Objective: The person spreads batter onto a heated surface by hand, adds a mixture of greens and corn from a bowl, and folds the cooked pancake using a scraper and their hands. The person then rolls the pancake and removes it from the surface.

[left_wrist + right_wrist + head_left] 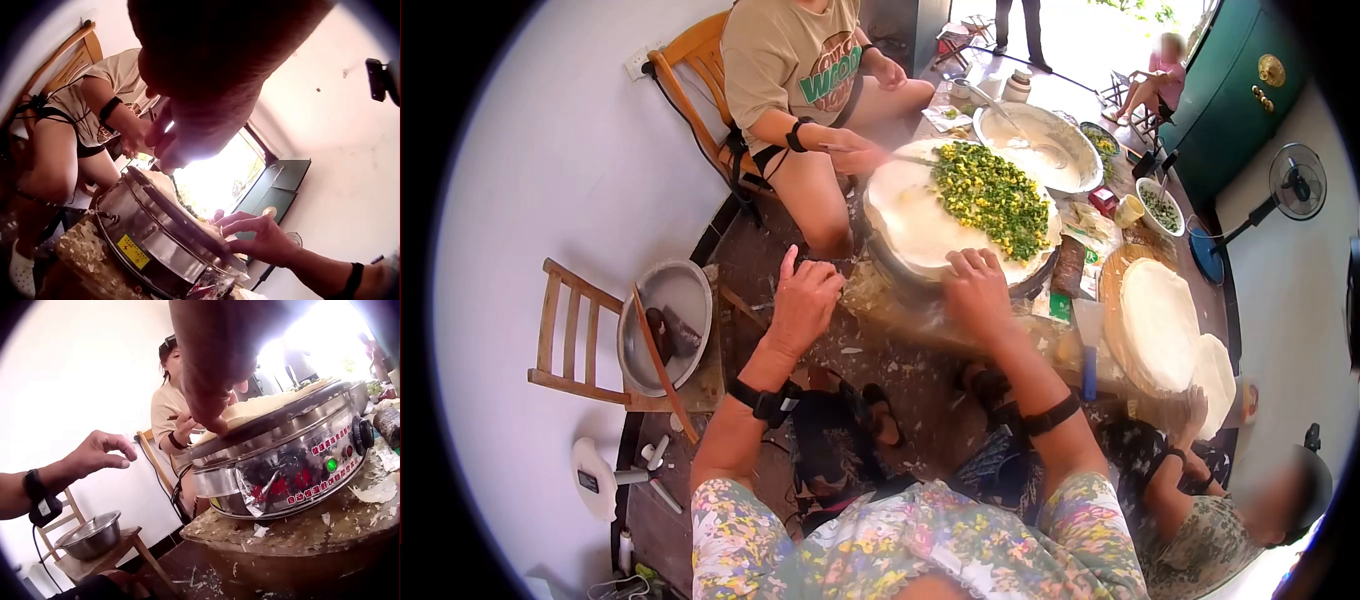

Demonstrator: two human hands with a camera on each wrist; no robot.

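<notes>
A large pale flatbread (905, 215) lies on a round electric griddle (275, 475), with chopped greens and yellow bits (995, 200) spread over its right half. At the griddle's near rim, my right hand (980, 295) pinches the flatbread's edge between bent fingers and thumb. My left hand (805, 300) hovers left of the griddle, holding nothing, its thumb raised and fingers loosely bent. Across from me a seated person's hand (860, 155) holds a thin stick-like tool near the flatbread's far left edge. The griddle's green light (330, 464) is lit.
Right of the griddle are a blue-handled scraper (1089, 345) and stacked flatbreads (1160, 325), with another person seated beside them. Behind stand a batter basin (1050, 150) and a bowl of chopped filling (1160, 205). A metal basin (685, 340) sits on a stool at left.
</notes>
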